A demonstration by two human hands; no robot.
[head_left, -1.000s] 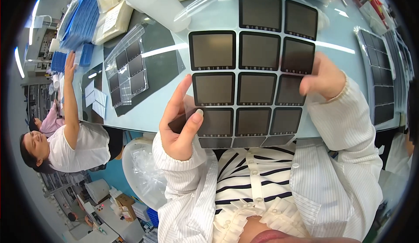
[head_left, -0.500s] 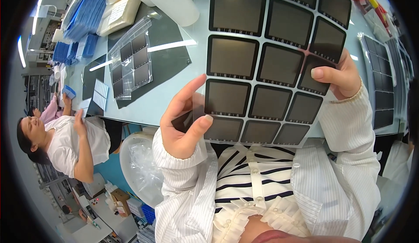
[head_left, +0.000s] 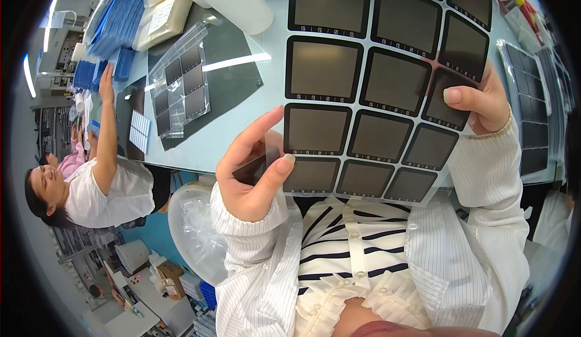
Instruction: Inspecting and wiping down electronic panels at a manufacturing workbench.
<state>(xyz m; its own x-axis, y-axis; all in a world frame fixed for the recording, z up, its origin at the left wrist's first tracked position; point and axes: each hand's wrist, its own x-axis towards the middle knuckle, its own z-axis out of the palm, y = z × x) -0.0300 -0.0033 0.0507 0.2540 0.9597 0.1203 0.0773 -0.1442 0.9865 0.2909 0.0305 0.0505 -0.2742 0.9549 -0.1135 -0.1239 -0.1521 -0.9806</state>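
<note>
I hold up a large clear sheet of dark rectangular panels (head_left: 396, 80) with both hands. Each panel has a black frame and a row of tiny white marks along one edge. My left hand (head_left: 251, 176) pinches the sheet's left edge, thumb on the near face. On the opposite side my right hand (head_left: 487, 104) grips it, its thumb lying over a panel and the other fingers mostly hidden behind. The sheet hangs tilted above the table edge, its top cut off by the picture.
On the glass-topped table (head_left: 233, 146) lie smaller panel sheets in clear film (head_left: 184, 86) over a dark sheet (head_left: 233, 74). A white roll (head_left: 236, 1) and blue stacks (head_left: 115, 22) stand beyond. More panel sheets (head_left: 526, 107) lie right. A co-worker (head_left: 109, 186) and a bag-lined bin (head_left: 196, 228) are left.
The panel sheet has come slightly closer and turned a little, its right side shifting right with my right hand. My grip stays the same. The co-worker's arm has reached out toward the blue stacks.
</note>
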